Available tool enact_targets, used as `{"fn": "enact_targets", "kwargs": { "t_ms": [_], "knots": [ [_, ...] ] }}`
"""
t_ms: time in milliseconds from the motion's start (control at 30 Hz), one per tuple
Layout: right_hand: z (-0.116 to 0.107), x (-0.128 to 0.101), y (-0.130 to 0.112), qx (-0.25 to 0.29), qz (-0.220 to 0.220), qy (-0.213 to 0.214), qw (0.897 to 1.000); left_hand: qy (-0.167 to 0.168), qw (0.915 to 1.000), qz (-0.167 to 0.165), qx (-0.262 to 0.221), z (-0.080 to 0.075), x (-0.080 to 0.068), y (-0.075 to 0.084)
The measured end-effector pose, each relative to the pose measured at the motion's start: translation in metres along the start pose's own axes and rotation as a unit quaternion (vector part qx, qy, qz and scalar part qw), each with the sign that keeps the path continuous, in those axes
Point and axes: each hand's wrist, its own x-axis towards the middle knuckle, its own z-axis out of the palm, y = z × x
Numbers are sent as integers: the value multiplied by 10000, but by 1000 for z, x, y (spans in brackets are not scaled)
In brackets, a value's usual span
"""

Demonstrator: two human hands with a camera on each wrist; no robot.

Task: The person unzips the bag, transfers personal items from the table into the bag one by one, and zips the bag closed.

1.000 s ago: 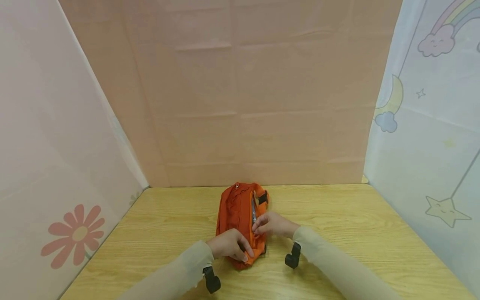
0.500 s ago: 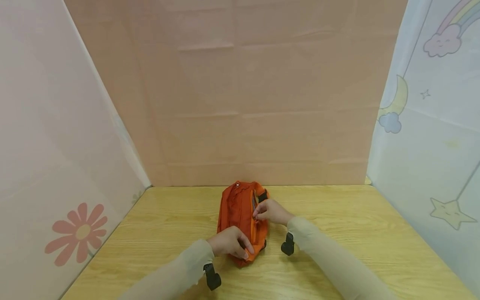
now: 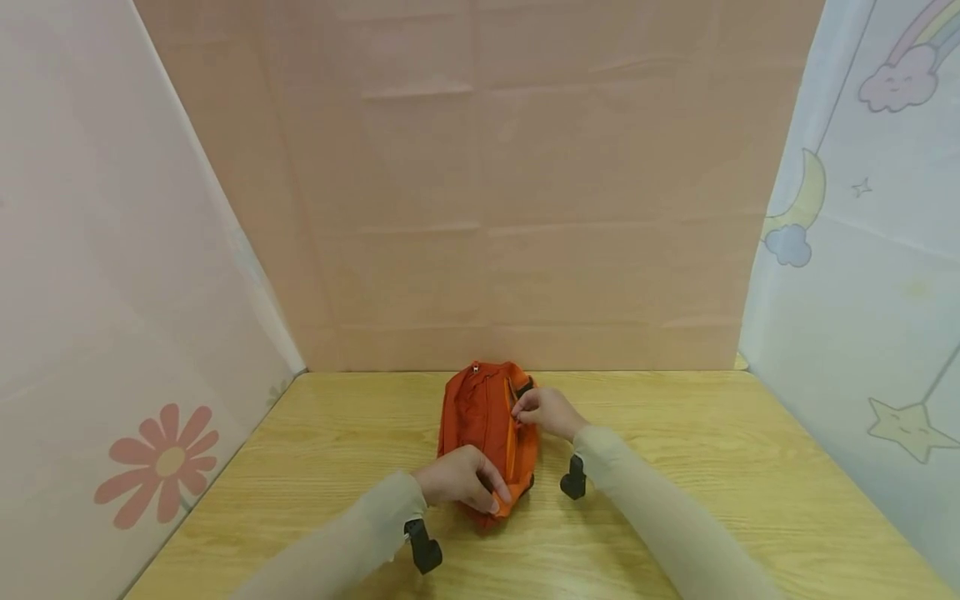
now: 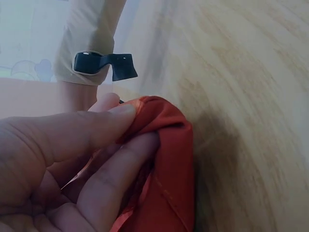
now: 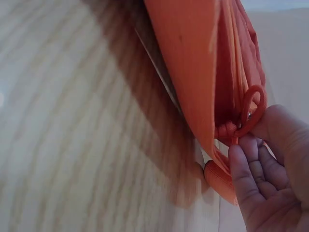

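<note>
An orange fabric pouch (image 3: 480, 412) lies lengthwise on the wooden table (image 3: 712, 467), its zip running along the right side. My left hand (image 3: 491, 498) grips the pouch's near end, with thumb and fingers pinching the orange cloth (image 4: 169, 154). My right hand (image 3: 521, 411) is at the far end of the zip and pinches the looped orange cord pull (image 5: 252, 110). In the right wrist view the pouch (image 5: 193, 63) hangs wide above the wood, and my right fingertips (image 5: 241, 159) sit just under the cord.
A pink backdrop stands behind the table. On the left is a pale panel with a flower print (image 3: 161, 462), and on the right a panel with moon and star prints (image 3: 903, 429). Black camera mounts (image 3: 422, 546) sit on both wrists.
My right hand has slid the zip pull away from me, from the pouch's middle to its far end. The left hand kept its hold on the near end.
</note>
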Motion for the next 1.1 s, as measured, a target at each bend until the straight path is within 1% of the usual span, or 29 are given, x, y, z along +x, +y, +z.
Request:
{"fn": "enact_targets", "kwargs": {
  "t_ms": [200,400,533,633,767,867,967,1100],
  "knots": [
    [-1,3,5,-113,-40,124,9999,-122,9998,-15,-124,-2,-1,2],
    [-2,5,7,-44,118,194,9997,-329,9990,-26,-317,-3,-4,3],
    [-3,7,8,-109,42,227,9997,-368,9991,31,-225,-3,-6,5],
    [-3,8,12,-134,-7,290,9995,-486,9987,45,-174,-3,-8,6],
    [-8,8,18,-250,164,492,9983,-777,9965,123,-282,2,-12,3],
    [-15,6,18,-392,437,720,9957,-1019,9940,147,-358,7,-13,0],
    [-23,5,19,-484,577,863,9934,-1075,9934,110,-395,10,-13,-2],
    [-27,5,21,-509,563,738,9944,-1036,9936,29,-448,14,-13,-2]
  ]
}}
